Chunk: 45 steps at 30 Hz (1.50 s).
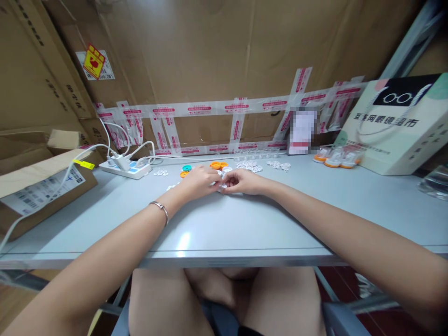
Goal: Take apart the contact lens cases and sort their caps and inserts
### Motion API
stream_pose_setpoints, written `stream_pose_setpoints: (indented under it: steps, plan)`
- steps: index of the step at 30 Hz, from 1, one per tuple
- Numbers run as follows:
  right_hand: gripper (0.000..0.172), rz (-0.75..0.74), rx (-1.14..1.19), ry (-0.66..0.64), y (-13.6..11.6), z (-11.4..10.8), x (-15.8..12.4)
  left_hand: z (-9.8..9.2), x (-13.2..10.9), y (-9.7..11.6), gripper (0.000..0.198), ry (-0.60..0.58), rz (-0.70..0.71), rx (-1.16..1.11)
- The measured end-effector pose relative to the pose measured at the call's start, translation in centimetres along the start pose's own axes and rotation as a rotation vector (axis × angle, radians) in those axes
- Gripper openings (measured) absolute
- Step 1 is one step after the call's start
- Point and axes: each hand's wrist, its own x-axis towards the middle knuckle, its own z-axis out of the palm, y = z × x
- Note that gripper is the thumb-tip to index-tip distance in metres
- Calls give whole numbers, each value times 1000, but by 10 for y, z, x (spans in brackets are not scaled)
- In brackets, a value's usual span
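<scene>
My left hand (203, 179) and my right hand (241, 181) meet over the middle of the table, fingertips bent together around a small white part (221, 185), mostly hidden by the fingers. Its exact kind does not show. Just behind the hands lie orange round pieces (219, 165), a teal round piece (187, 168) and a white ring-shaped piece (227, 170). Another orange piece (184, 174) is partly covered by my left hand. A pile of small white parts (249, 166) sits behind my right hand.
A power strip (126, 168) with plugged cables and an open cardboard box (49, 186) stand at left. Further white bits (279, 165) lie near an upright phone (302, 130). At right are orange-and-white capped items (338, 158), a paper bag (395, 126) and a clear container (436, 182).
</scene>
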Motion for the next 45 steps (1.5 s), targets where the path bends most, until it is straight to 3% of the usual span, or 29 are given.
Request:
stream_pose_setpoints:
  steps: [4, 6, 11, 15, 18, 27, 30, 32, 35, 38, 41, 45]
  plan:
    - [34, 35, -23, 23, -2, 0, -1, -21, -7, -20, 15, -71, -153, -91]
    - [35, 46, -35, 27, -2, 0, -2, -39, -20, -39, 13, -144, -357, -100]
    - [36, 50, -55, 20, -3, 0, -2, -74, -60, -86, 15, -499, -773, -11]
    - [36, 48, -65, 15, -5, 0, -4, -76, -71, -94, 18, -679, -897, -8]
    - [38, 48, -63, 8, -6, 0, -4, -72, -67, -89, 15, -745, -891, -27]
    - [39, 26, -83, 4, -4, -1, -3, -72, -66, -86, 8, -755, -877, -69]
    - [39, 11, -82, 4, -3, -1, -3, -76, -65, -85, 11, -736, -885, -51]
    - [39, 7, -72, 1, -2, -1, -3, -77, -59, -79, 12, -659, -875, 4]
    - [38, 7, -54, -6, -2, -1, -3, -70, -44, -60, 16, -404, -732, 12]
    - [44, 19, -37, -6, -3, -1, -3, -50, -26, -30, 25, -201, -446, -297]
    - [54, 12, -1, -10, -4, -2, -3, -28, -15, -7, 35, -190, -218, -500]
    - [54, 2, 42, -26, -3, -2, -3, -10, -13, 1, 37, -169, -172, -561]
